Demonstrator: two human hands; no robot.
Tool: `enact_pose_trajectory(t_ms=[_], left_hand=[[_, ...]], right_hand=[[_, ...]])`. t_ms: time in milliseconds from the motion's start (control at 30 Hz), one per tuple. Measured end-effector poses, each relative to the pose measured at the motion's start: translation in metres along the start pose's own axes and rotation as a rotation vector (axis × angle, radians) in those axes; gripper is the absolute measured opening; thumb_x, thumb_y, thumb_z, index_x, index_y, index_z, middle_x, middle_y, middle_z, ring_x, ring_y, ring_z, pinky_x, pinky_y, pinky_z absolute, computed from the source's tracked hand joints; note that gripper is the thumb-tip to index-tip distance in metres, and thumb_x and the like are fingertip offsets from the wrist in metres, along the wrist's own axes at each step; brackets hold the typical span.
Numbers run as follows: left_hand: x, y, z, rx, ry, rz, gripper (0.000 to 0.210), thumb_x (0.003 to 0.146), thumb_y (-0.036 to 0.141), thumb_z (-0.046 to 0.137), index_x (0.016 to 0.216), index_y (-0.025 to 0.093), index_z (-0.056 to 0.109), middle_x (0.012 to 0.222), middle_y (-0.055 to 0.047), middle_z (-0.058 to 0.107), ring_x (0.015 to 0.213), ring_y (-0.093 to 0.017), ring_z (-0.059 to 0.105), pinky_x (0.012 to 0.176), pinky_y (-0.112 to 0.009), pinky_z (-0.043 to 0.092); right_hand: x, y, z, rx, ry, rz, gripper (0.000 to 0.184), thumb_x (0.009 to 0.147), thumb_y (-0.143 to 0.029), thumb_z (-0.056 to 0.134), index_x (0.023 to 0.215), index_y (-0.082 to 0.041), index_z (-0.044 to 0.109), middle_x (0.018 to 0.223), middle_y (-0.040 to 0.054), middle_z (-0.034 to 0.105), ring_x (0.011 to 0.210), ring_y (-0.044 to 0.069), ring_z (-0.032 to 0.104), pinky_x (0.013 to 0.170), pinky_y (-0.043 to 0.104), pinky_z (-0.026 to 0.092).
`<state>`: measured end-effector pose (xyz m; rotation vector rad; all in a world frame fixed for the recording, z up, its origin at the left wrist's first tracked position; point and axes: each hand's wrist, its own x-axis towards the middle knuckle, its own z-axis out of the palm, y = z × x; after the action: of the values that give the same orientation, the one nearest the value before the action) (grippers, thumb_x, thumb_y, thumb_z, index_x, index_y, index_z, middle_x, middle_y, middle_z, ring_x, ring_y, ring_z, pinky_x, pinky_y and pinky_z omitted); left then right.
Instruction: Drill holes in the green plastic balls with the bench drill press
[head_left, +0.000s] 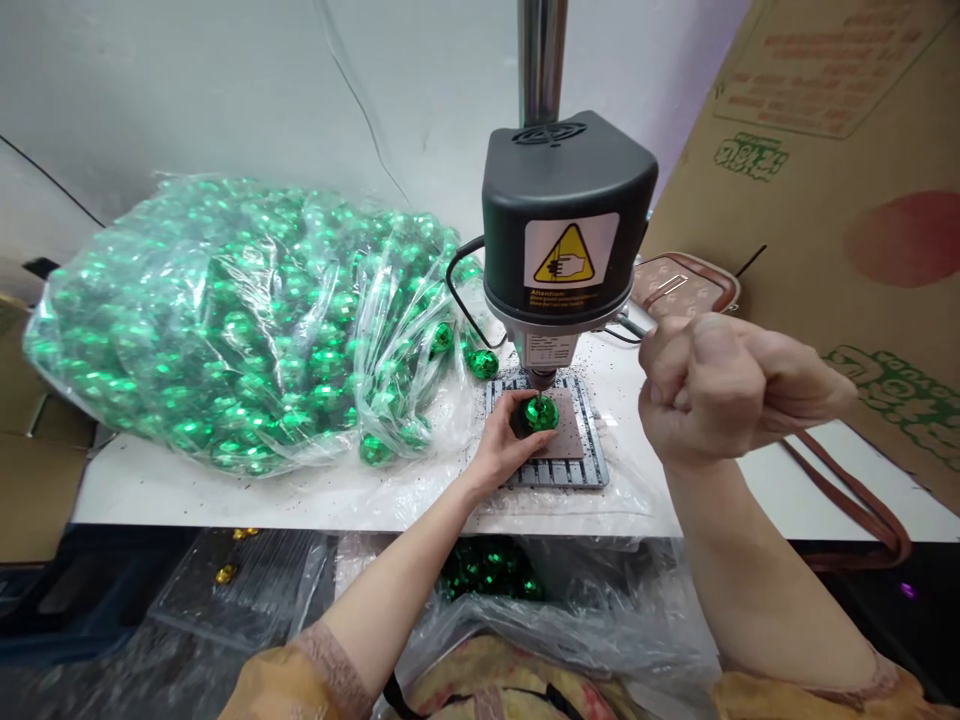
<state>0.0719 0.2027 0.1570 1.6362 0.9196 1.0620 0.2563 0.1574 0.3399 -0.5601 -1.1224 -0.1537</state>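
Under a black bench drill press (566, 220), a shiny green faceted ball (541, 412) sits on a small board (566, 450) over the slotted metal base (596, 465). The fingers and thumb of my left hand (504, 440) pinch this ball from the left side. The drill's tip (540, 392) comes down to the ball's top; whether it has entered cannot be made out. My right hand (712, 385) is raised to the right of the drill head, its fingers curled closed around the end of the press's lever (634, 325), mostly hidden by the fist.
A large clear plastic bag (247, 330) full of green balls covers the table's left side. A loose green ball (482, 362) lies beside the base. Another bag (491, 570) with green balls hangs below the edge. A cardboard box (840, 200) and a strapped purse (686, 285) stand right.
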Motion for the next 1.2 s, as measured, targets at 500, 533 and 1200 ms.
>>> enact_pose_trajectory(t_ms=[500, 533, 1200], left_hand=[[0.0, -0.002, 0.001, -0.006, 0.0, -0.019, 0.068, 0.083, 0.046, 0.108, 0.137, 0.026, 0.072, 0.135, -0.01, 0.08, 0.129, -0.033, 0.077, 0.115, -0.049, 0.064], [0.001, -0.001, 0.0, -0.003, -0.003, -0.024, 0.068, 0.083, 0.045, 0.108, 0.137, 0.026, 0.072, 0.135, -0.01, 0.08, 0.129, -0.033, 0.077, 0.115, -0.049, 0.064], [-0.017, 0.024, 0.004, 0.118, 0.19, -0.022, 0.059, 0.083, 0.045, 0.107, 0.127, 0.026, 0.074, 0.122, -0.009, 0.082, 0.114, -0.032, 0.081, 0.102, -0.048, 0.066]], right_hand=[[-0.003, 0.0, -0.002, 0.096, -0.11, -0.108, 0.056, 0.1, -0.007, 0.063, 0.071, -0.021, 0.018, 0.056, -0.0076, 0.029, 0.046, 0.007, 0.025, 0.05, 0.034, 0.021], [-0.003, 0.001, -0.003, 0.095, -0.119, -0.111, 0.056, 0.1, -0.006, 0.063, 0.072, -0.021, 0.017, 0.057, -0.0077, 0.029, 0.047, 0.007, 0.025, 0.05, 0.034, 0.021], [0.044, -0.015, 0.022, 0.073, -0.039, 0.22, 0.055, 0.105, -0.021, 0.074, 0.058, -0.022, 0.046, 0.052, -0.0069, 0.035, 0.045, 0.008, 0.035, 0.051, 0.035, 0.03]])
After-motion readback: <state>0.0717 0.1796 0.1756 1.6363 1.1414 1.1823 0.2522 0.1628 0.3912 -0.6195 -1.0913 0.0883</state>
